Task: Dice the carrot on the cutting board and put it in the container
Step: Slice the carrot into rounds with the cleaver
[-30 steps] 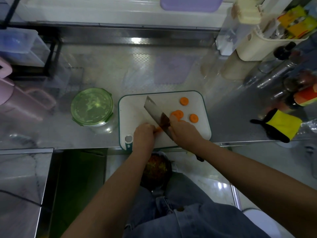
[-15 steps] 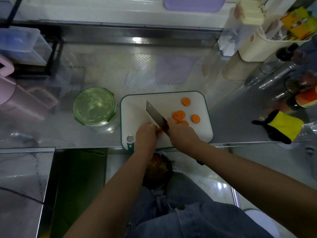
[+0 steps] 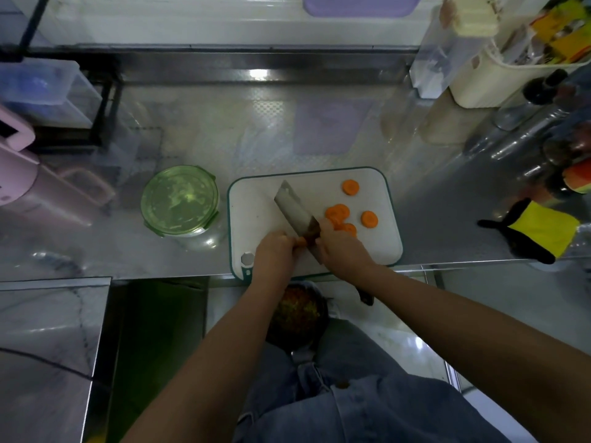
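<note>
At the near edge of the white cutting board (image 3: 256,206), your left hand (image 3: 274,251) curls its fingers over a short stub of carrot (image 3: 300,241), pinning it down. Your right hand (image 3: 342,249) is wrapped round the handle of a broad knife (image 3: 295,212), whose blade meets the stub and angles away to the left. Several round carrot slices (image 3: 337,214) lie on the board's right half. The green-lidded container (image 3: 180,199) sits closed on the tabletop (image 3: 447,225), just left of the board.

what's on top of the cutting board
Loose carrot slices lie on the cutting board, beside the knife gripped by the right hand. The left hand holds a carrot stub, mostly covered by its fingers.
</note>
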